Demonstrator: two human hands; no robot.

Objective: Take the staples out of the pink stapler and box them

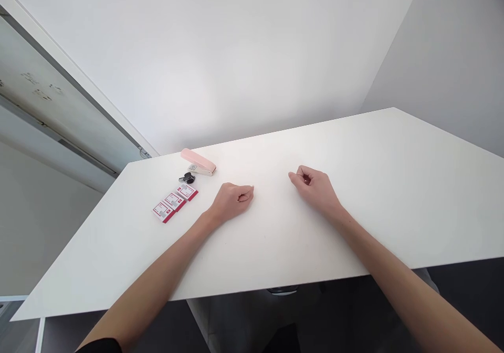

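My left hand [233, 201] rests on the white table [268, 253], its fingers curled into a loose fist with nothing showing in it. Across a short gap, my right hand [315, 186] also lies closed on the tabletop; the hollow inside its curled fingers looks empty. Left of my left hand are three small white-and-red boxes [174, 201] in a slanting row. Just beyond them sits a small black object with a metal part [188, 177], its kind unclear. Behind that lies a pink-and-white stapler [200, 163]. Neither hand touches these things.
A white wall [252, 53] rises behind the table's far edge, and a grey wall [452, 64] stands at the right. To the left is a framed glass panel [59, 85]. The table's front edge runs beneath both forearms.
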